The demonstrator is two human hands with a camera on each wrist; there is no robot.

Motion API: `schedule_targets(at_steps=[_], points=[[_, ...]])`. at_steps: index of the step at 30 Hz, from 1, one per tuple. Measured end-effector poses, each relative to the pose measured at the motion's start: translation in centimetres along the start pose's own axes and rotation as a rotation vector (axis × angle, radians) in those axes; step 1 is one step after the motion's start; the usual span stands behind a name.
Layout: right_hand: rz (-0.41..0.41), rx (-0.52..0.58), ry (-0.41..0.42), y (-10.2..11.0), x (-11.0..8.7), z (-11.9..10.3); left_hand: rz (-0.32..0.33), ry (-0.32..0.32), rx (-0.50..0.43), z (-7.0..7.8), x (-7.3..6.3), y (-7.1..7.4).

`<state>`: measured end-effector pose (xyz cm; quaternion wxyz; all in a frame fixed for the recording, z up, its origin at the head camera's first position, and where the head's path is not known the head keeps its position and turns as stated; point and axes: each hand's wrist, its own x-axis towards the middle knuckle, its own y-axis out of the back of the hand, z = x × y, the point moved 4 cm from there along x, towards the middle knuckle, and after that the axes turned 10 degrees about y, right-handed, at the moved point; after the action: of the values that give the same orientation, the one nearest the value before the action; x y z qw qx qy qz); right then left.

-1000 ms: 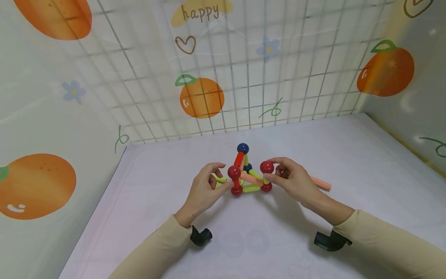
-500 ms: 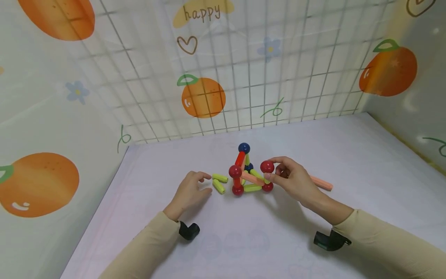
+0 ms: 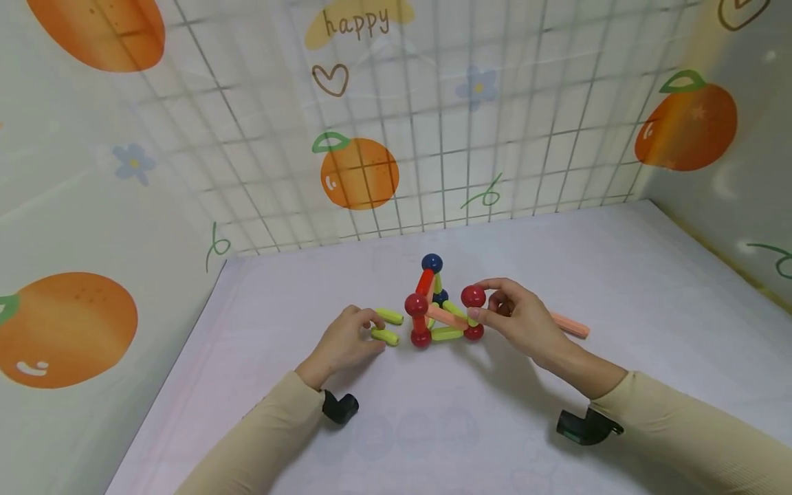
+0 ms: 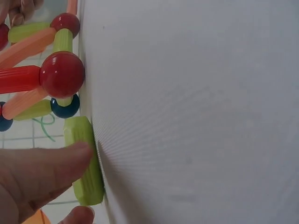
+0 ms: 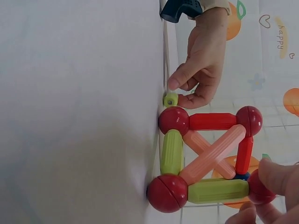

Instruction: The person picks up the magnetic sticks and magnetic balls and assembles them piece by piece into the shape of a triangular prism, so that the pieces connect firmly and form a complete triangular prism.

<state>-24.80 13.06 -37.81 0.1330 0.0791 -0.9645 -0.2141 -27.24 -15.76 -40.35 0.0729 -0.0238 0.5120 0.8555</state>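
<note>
A frame of toy building sticks and balls stands mid-table, with red balls in front, such as the top left red ball (image 3: 416,304), and blue balls (image 3: 432,263) behind. My right hand (image 3: 516,316) pinches the upper right red ball (image 5: 261,187) with thumb and fingers. It tops a short yellow-green stick (image 5: 218,191) of the frame. Left of the frame, my left hand (image 3: 343,344) has thumb and fingers curled round a loose yellow-green stick (image 4: 84,175) lying on the table. In the left wrist view the thumb covers part of that stick.
A second loose yellow-green stick (image 3: 390,316) lies just behind the left fingers. Beyond the right hand rests a loose salmon stick (image 3: 570,325). A printed curtain (image 3: 260,137) borders the pale tabletop (image 3: 396,440) at the back and sides.
My left hand has left the frame's front left corner and come down onto the nearer loose stick, which has turned slightly. The right hand has stayed on its red ball.
</note>
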Motion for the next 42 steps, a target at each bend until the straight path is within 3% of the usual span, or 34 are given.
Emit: schedule_targets(at_steps=[6,13,20,24,30,33,38,42], points=[[0.001,0.005,0.000,0.0,0.0,0.0,-0.035,0.029,0.047,-0.3,0.1,-0.2],[0.002,0.003,0.002,0.1,-0.1,0.0,-0.044,0.081,0.028,-0.7,0.1,-0.2],[0.001,0.003,-0.002,0.2,-0.2,0.0,-0.031,0.089,0.015,-0.6,-0.1,0.1],[0.003,0.003,0.002,0.3,-0.2,0.0,0.022,0.058,-0.064,-0.2,-0.6,1.3],[0.003,0.003,0.009,0.2,-0.2,0.1,0.181,-0.118,-0.178,2.4,-1.5,4.0],[0.000,0.007,0.004,0.1,-0.1,0.1,0.222,-0.163,-0.225,4.0,-1.8,4.7],[0.000,0.006,-0.009,0.0,-0.1,0.1,0.218,-0.211,-0.313,6.5,-1.7,4.8],[0.000,-0.003,-0.016,0.1,0.0,0.1,0.175,-0.253,-0.320,8.5,-1.4,4.3]])
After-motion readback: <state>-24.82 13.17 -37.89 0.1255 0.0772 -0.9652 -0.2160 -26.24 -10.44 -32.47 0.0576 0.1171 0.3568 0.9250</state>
